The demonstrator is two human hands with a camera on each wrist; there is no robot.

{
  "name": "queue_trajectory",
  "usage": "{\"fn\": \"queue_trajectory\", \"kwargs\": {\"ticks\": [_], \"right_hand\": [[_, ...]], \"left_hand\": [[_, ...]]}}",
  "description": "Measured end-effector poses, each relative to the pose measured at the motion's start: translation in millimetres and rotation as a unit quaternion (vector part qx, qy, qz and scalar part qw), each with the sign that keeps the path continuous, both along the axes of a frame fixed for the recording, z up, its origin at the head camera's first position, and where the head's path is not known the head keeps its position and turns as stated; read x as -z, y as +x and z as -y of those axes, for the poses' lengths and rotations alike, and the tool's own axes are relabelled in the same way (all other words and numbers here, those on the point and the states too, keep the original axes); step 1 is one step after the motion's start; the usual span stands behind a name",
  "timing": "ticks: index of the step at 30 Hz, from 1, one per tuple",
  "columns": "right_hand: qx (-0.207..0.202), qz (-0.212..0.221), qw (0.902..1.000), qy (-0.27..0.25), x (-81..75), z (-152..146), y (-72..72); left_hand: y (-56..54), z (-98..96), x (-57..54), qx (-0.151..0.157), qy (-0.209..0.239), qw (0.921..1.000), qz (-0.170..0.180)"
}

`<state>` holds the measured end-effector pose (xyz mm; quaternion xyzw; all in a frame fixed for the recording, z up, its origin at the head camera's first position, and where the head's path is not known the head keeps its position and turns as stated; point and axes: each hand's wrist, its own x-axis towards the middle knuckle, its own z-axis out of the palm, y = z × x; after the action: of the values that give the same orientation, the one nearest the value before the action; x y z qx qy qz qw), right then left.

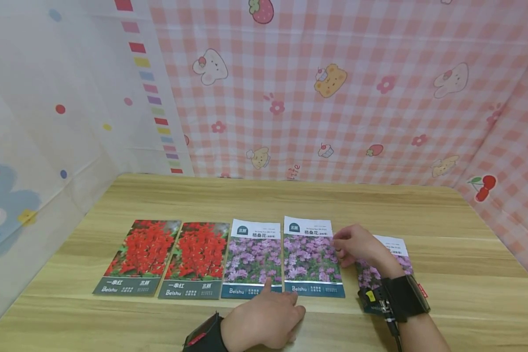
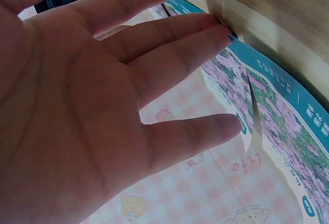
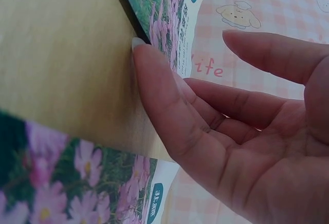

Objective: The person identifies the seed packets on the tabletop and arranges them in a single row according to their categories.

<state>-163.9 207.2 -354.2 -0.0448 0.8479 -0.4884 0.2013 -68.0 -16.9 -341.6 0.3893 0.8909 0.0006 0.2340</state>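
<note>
My left hand (image 1: 264, 320), fingers extended, lies at the lower edges of two purple-flower seed packets, the left one (image 1: 252, 256) and the middle one (image 1: 310, 256). In the left wrist view its fingertips are at the bottom band of a packet. At the middle packet's right edge is my right hand (image 1: 363, 247). One fingertip (image 3: 146, 54) touches that edge in the right wrist view, the other digits spread apart and slightly bent. A third purple-flower packet (image 1: 399, 247) lies partly hidden beneath the right forearm and wrist strap.
Two red-flower seed packets, a far-left one (image 1: 143, 249) and its neighbour (image 1: 198, 249), lie side by side left of the purple ones. All rest on a wooden tabletop (image 1: 290, 200). A pink checked cloth (image 1: 299, 122) hangs behind, with a pale cloth (image 1: 83, 132) at the left.
</note>
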Motion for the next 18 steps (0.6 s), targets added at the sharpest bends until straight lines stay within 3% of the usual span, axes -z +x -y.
{"fn": "queue_trajectory", "kwargs": {"ticks": [18], "right_hand": [[0.007,-0.003,0.9999,0.008,-0.1,1.3,0.6]], "left_hand": [[1.1,-0.4,-1.0,-0.002,0.002,1.0000,0.003]]}}
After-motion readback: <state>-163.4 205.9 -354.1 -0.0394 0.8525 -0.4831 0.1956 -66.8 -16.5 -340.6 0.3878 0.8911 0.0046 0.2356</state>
